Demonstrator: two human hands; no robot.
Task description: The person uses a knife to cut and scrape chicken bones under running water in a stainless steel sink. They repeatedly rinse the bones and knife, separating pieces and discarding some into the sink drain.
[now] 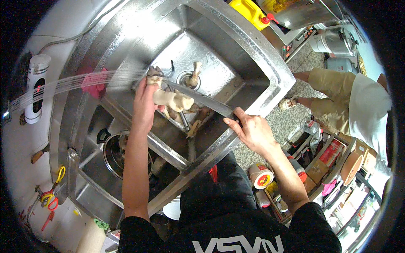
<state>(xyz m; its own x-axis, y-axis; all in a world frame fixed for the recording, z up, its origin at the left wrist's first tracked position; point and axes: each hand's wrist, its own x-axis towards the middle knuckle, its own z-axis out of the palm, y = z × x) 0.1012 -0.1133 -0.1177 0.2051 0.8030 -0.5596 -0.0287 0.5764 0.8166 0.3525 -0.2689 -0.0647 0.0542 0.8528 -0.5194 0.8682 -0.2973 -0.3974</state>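
Note:
My left hand [146, 102] grips a pale animal foot with a dark hoof end [166, 96] above the large basin of a stainless steel sink [227, 34]. In my right hand [251, 126] is the handle end of a long metal blade [202, 96], whose far part lies against the foot near the hoof. A stream of water [120, 75] comes from the left and reaches the hoof end. Another pale bone-like piece [195, 74] rests over the drain. More pieces [197, 126] and a metal rod-like tool [184, 121] lie in the basin below my left hand, partly hidden.
A metal pot [109, 158] stands in the smaller left basin. A pink cloth [95, 83] hangs at the sink's left side; scissors [52, 202] hang beyond. A yellow jug [248, 12] is at the upper right. Another person [335, 91] stands on the right, near crates [316, 164] and a bucket [261, 175].

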